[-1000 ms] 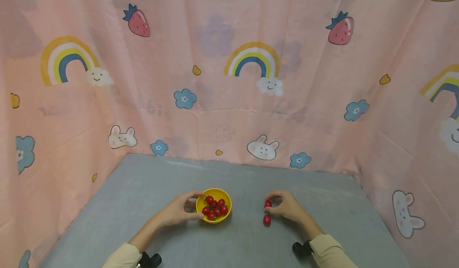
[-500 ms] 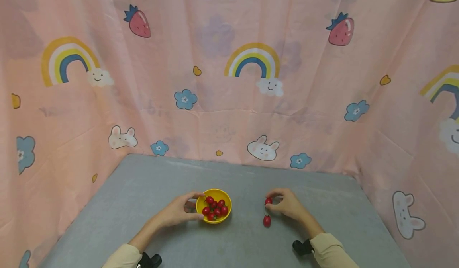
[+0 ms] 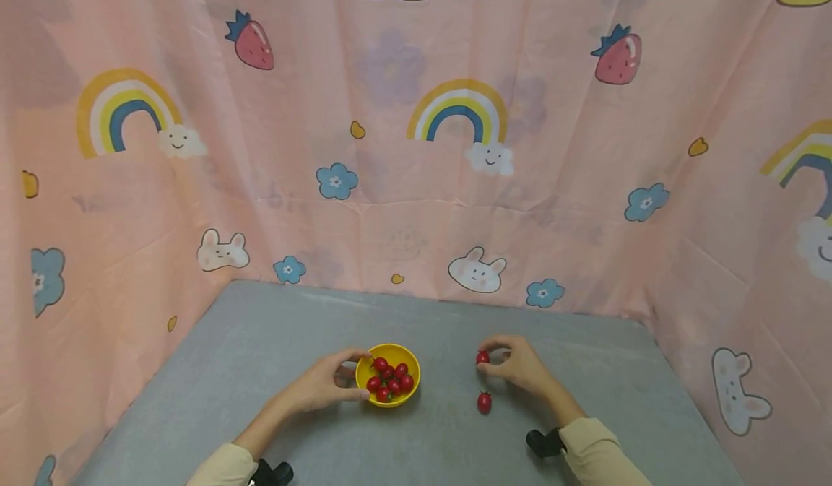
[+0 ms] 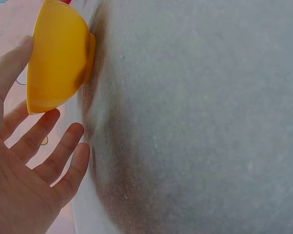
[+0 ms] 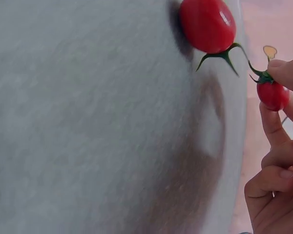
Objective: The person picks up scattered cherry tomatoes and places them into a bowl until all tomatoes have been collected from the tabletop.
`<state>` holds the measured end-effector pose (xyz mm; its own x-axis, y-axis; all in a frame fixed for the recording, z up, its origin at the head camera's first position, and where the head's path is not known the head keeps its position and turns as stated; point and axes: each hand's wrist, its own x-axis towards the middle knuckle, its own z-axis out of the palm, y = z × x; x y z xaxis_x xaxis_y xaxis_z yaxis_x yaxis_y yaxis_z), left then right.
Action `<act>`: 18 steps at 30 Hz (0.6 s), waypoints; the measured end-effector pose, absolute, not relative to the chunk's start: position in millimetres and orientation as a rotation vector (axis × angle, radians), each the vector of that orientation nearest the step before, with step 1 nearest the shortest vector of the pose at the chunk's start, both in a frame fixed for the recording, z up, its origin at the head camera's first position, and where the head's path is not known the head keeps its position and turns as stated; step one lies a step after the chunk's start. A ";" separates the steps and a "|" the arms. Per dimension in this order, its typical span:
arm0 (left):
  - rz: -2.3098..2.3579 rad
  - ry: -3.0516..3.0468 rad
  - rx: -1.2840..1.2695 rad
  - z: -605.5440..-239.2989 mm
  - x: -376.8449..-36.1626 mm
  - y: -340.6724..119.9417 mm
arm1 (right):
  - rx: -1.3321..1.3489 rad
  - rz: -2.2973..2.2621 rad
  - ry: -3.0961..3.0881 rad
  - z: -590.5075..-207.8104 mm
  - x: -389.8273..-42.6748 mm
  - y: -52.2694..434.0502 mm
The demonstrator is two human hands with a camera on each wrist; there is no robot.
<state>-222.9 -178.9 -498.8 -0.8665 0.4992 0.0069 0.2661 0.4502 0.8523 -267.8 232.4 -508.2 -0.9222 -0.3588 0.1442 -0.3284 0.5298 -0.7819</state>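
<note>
My left hand (image 3: pixel 325 385) holds the left side of a small yellow bowl (image 3: pixel 411 392), index finger over its rim and thumb at its near wall. Several red cherry tomatoes (image 3: pixel 388 379) lie in the bowl. In the left wrist view the thumb leans on the bowl (image 4: pixel 58 58) while the other fingers (image 4: pixel 49 161) spread beneath it. To the right, my right hand (image 3: pixel 516 369) pinches one cherry tomato (image 3: pixel 482 357) just above the table. A second tomato (image 3: pixel 484 402) lies on the table below it. The right wrist view shows a thin green stem (image 5: pixel 239 53) running from the lying tomato (image 5: pixel 207 24) to the pinched tomato (image 5: pixel 273 95).
The grey table (image 3: pixel 260 341) is closed in at the back and both sides by a pink curtain (image 3: pixel 403 204) printed with rainbows, strawberries and rabbits. Black wrist-camera mounts (image 3: pixel 542 443) show at both cream sleeves.
My right hand has raised its pinched tomato a little, away from the tomato lying on the table. The left hand and the bowl have stayed put.
</note>
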 end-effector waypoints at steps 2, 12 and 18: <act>1.384 2.452 0.661 -498.9 -222.9 -178.7 | -0.605 -1.386 2.712 -506.4 -268.5 229.5; 1.374 2.463 0.648 -498.7 -222.6 -177.9 | -0.686 -1.437 2.642 -497.2 -271.6 213.7; 1.372 2.464 0.639 -496.9 -222.0 -177.3 | -0.660 -1.412 2.654 -493.3 -273.2 201.8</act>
<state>-222.0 -177.3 -496.9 -0.8727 0.4882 -0.0048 0.2530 0.4607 0.8507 -273.2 201.8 -493.3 -0.9060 -0.3987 0.1420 -0.3405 0.4873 -0.8041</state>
